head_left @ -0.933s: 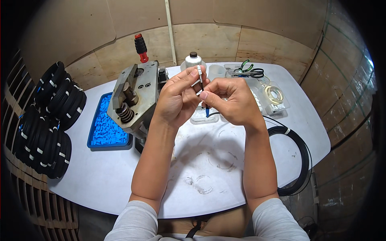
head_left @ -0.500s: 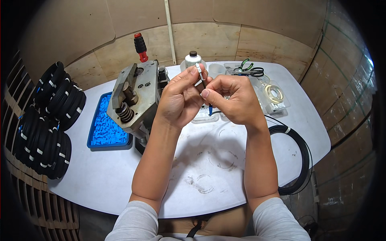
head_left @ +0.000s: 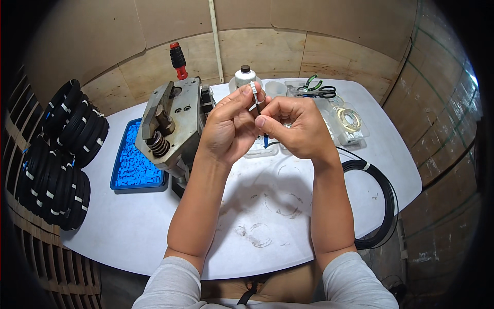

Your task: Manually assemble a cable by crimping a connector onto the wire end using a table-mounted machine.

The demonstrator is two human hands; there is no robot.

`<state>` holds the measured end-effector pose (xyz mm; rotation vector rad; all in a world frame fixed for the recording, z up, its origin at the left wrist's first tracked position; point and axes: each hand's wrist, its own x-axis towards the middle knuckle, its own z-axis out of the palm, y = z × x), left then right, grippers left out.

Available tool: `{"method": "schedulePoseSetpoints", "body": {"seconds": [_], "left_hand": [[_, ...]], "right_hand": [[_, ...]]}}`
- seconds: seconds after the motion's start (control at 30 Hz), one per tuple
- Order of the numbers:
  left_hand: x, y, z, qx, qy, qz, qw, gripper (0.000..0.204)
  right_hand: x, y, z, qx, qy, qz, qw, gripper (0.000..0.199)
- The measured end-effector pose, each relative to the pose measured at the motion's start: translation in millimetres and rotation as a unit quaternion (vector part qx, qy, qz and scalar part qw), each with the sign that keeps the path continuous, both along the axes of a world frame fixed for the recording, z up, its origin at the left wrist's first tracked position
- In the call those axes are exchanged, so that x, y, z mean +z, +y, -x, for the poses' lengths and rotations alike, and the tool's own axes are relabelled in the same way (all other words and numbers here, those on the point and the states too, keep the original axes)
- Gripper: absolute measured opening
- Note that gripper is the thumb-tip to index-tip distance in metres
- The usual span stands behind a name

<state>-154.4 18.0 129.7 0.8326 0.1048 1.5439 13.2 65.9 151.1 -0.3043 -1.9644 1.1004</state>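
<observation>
Over the middle of the table, both my hands are raised close together. My left hand (head_left: 225,129) is closed, with thumb and fingertips pinching a small white connector (head_left: 253,88) at the upper end of a thin black cable (head_left: 259,109). Just below, my right hand (head_left: 296,126) pinches that cable between thumb and forefinger, its other fingers curled in. A small blue connector (head_left: 266,141) hangs beneath the right fingertips. The exact fit of cable and white piece is partly hidden by the fingers.
A metal hand press (head_left: 175,118) stands left, beside a blue tray (head_left: 114,177) of small blue parts. Black cable coils (head_left: 54,190) hang far left; another coil (head_left: 383,206) lies right. Behind are a bottle (head_left: 245,77), pliers (head_left: 311,82), scissors (head_left: 327,92) and a tape roll (head_left: 350,119).
Both hands keep the same grip on the connector and cable. The whole view has shifted very slightly; nothing has been taken up or let go.
</observation>
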Motion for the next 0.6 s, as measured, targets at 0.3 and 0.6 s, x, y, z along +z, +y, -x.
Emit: {"method": "schedulePoseSetpoints", "body": {"seconds": [0.3,0.6], "left_hand": [[4.6,-3.3,2.2,0.088,0.063,-0.004,0.994,0.026],[2.0,-1.0,1.9,0.049,0.026,0.047,0.997,0.027]], "right_hand": [[-0.1,-3.4,5.0,-0.049,-0.004,-0.005,0.999,0.017],[-2.2,1.5,4.2,-0.005,0.010,0.029,1.000,0.018]]}}
